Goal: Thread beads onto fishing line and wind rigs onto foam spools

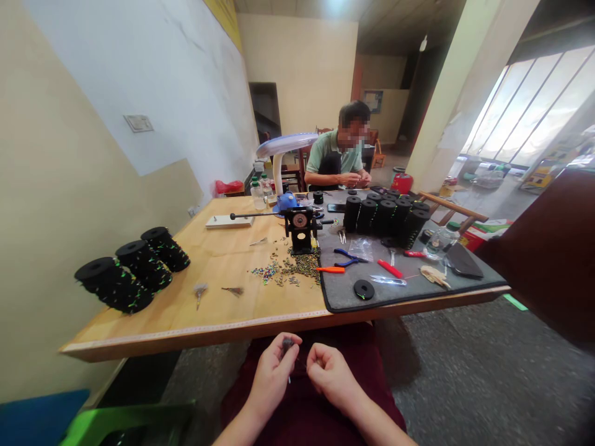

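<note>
Over my lap, in front of the table edge, my left hand is closed around a small dark grey bundle; its exact kind is too small to tell. A thin pale tip pokes out below those fingers. Close beside it, my right hand is pinched shut, its fingertips curled inward. Whatever it holds is hidden or too fine to make out. The two hands are a short gap apart. Small metallic pieces lie heaped on the table beyond my hands, near a black hand-cranked winder.
Black foam spools stand at the left, and several more spools at the back right. On the grey mat lie blue pliers, snips and a foam disc. A co-worker sits opposite, beyond a lamp.
</note>
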The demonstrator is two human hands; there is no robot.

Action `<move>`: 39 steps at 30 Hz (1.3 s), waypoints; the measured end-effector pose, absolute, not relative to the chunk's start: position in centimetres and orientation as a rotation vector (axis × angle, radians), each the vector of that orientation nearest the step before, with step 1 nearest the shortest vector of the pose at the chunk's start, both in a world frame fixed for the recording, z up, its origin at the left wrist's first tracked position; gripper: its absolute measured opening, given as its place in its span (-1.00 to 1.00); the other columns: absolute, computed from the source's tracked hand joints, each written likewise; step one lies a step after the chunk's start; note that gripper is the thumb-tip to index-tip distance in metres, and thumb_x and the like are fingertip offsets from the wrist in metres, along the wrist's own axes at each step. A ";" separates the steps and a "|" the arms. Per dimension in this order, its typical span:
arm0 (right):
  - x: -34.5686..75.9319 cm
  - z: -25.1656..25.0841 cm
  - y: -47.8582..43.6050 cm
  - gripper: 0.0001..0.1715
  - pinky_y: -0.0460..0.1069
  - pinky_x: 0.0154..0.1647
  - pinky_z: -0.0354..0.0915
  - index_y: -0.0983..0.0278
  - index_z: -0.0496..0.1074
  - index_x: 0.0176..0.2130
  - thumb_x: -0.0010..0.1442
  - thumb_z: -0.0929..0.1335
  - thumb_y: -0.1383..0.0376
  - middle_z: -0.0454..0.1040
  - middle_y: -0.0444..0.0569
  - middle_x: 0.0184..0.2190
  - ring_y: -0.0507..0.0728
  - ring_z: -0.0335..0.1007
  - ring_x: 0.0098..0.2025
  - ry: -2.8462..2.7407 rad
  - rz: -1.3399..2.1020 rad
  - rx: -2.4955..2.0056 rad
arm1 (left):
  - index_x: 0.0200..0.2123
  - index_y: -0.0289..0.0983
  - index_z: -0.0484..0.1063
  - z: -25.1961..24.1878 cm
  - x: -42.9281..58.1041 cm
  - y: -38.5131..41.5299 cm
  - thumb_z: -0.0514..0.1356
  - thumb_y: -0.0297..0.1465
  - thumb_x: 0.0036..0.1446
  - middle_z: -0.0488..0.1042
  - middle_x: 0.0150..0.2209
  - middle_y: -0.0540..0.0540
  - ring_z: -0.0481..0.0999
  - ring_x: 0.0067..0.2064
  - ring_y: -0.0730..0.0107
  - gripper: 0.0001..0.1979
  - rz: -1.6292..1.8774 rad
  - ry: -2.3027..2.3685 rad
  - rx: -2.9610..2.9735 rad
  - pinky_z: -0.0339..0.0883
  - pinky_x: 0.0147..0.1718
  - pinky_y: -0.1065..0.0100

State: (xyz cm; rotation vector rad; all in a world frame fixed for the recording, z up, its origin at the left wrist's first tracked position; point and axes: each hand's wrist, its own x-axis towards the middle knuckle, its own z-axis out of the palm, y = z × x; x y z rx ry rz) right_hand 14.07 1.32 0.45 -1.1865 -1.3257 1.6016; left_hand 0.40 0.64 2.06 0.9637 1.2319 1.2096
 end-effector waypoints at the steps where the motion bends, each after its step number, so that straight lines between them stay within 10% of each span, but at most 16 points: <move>1: 14.1 0.4 1.3 -0.89 -0.15 -0.72 -0.14 0.22 0.16 -0.63 -0.15 0.24 0.35 0.09 -0.34 -0.83 -0.10 -0.08 -0.76 -1.323 1.599 -1.193 | -0.38 -0.27 0.41 1.9 0.2 0.8 0.26 -0.27 -0.05 0.14 -0.65 0.16 0.11 -0.62 0.58 -0.79 1.243 1.255 0.965 -0.02 -0.66 0.53; 11: 14.5 1.6 1.3 -0.87 -0.17 -0.74 -0.22 0.24 0.22 -0.54 -0.08 0.29 0.25 0.18 -0.34 -0.83 -0.12 -0.15 -0.79 -1.043 1.744 -1.149 | -0.43 -0.33 0.44 2.5 -1.5 0.8 0.28 -0.40 -0.17 0.06 -0.68 0.21 -0.08 -0.68 0.69 -0.84 1.049 1.194 0.851 -0.26 -0.68 0.52; 29: 15.5 2.8 2.7 -0.59 -0.15 -0.62 0.13 0.33 0.36 -0.28 0.01 0.36 0.05 0.50 -0.09 -0.52 -0.03 0.32 -0.60 -1.244 1.808 -1.031 | -0.59 -0.30 0.43 4.9 -1.1 1.8 0.29 -0.21 -0.08 0.27 -0.71 0.09 0.13 -0.63 0.54 -0.73 1.014 1.338 1.279 -0.02 -0.63 0.48; 39: 14.6 3.9 2.7 -0.74 -0.15 -0.64 0.01 0.26 0.23 -0.56 0.06 0.34 0.22 0.22 -0.26 -0.72 -0.07 0.04 -0.68 -1.516 1.443 -1.114 | -0.56 -0.26 0.47 6.1 -1.4 2.3 0.20 -0.33 0.02 0.43 -0.62 0.00 0.30 -0.56 0.40 -0.82 0.981 1.430 1.679 0.08 -0.54 0.43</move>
